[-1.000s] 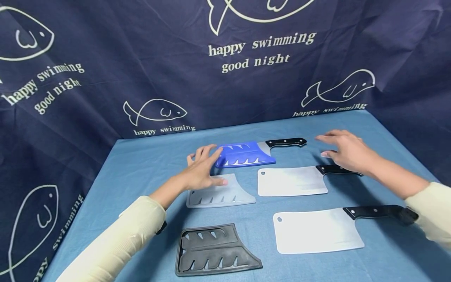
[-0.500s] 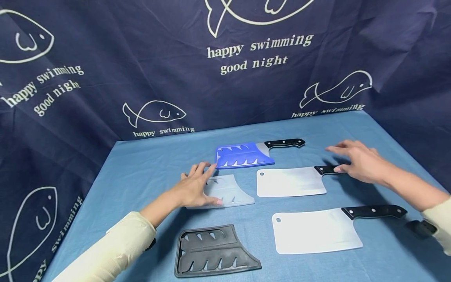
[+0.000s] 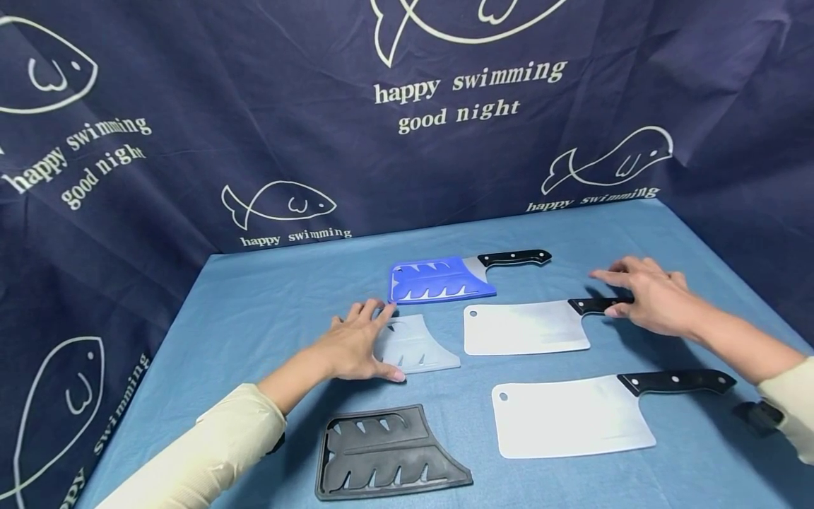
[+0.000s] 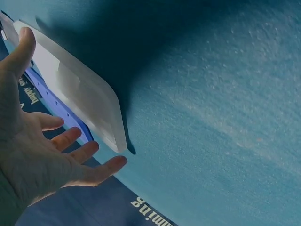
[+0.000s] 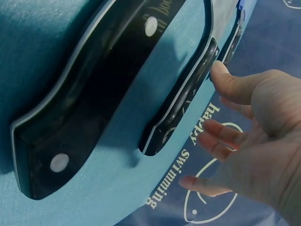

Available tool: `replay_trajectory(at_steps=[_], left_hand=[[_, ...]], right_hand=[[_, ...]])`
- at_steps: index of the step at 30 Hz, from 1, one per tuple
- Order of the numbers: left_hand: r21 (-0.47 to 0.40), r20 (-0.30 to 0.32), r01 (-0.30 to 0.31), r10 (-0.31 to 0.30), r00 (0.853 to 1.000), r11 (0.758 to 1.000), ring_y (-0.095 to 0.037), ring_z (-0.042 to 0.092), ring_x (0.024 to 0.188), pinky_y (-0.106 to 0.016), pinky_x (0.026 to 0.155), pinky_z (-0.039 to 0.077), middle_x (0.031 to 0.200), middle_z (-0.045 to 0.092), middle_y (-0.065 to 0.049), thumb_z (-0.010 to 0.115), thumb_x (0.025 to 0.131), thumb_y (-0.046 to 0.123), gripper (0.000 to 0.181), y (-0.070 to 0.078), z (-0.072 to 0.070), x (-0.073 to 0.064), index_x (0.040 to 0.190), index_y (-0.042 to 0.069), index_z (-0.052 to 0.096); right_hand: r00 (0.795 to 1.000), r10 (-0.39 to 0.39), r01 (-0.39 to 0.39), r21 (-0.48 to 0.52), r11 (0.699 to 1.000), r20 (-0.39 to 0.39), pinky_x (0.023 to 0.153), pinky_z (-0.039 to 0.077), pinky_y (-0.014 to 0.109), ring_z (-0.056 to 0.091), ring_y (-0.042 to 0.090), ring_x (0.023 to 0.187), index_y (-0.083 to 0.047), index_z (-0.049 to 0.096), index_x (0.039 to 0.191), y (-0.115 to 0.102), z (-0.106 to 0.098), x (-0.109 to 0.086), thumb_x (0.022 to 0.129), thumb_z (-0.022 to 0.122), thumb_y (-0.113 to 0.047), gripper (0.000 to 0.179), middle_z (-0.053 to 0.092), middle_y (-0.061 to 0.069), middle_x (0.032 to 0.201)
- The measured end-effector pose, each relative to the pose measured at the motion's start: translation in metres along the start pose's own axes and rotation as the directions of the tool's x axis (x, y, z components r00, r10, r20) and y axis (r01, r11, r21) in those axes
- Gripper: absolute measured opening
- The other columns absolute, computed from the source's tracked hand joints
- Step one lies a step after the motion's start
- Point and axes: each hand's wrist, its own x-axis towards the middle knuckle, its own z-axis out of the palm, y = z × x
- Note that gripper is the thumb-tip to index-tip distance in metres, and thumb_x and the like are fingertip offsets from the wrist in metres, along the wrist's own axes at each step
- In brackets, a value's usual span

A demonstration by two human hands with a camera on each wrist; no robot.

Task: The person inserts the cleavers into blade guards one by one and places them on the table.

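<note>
My left hand [image 3: 356, 346] is spread over the left part of a translucent white blade sheath [image 3: 416, 345], thumb at its near edge and fingers at its far edge. In the left wrist view the fingers stand wide apart beside the white sheath [image 4: 80, 84]. Over the black handle [image 3: 594, 305] of the middle cleaver [image 3: 524, 329] hovers my right hand [image 3: 658, 297], fingers extended and thumb overlapping the handle in the head view. The right wrist view shows that handle [image 5: 183, 94] between the other two, with the palm [image 5: 268, 155] uncurled beside it.
At the back lies a cleaver in a blue sheath [image 3: 439, 279], its black handle [image 3: 515, 258] to the right. Nearer me are a black sheath [image 3: 388, 452] on the left and a bare cleaver [image 3: 566, 417] on the right. A navy printed cloth [image 3: 305, 92] hangs behind the blue table [image 3: 267, 283].
My left hand has come nearer, from beside the blue sheath to around the white one. My right hand has lowered toward the middle cleaver's handle. The cleavers and sheaths lie as before.
</note>
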Motion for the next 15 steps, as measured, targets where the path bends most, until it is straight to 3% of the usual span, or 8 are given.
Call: replay_trajectory(at_steps=[15], left_hand=[[0.046, 0.012, -0.017, 0.017, 1.0, 0.999, -0.03, 0.032, 0.132, -0.06, 0.091, 0.037, 0.148, 0.031, -0.008, 0.072, 0.063, 0.073, 0.118, 0.0069, 0.0001, -0.0004, 0.154, 0.016, 0.024]], right_hand=[[1.0, -0.019, 0.019, -0.024, 1.0, -0.007, 0.076, 0.031, 0.065, 0.038, 0.042, 0.113, -0.007, 0.048, 0.141, 0.006, 0.0086, -0.0025, 0.081, 0.077, -0.021, 0.068, 0.045, 0.023, 0.126]])
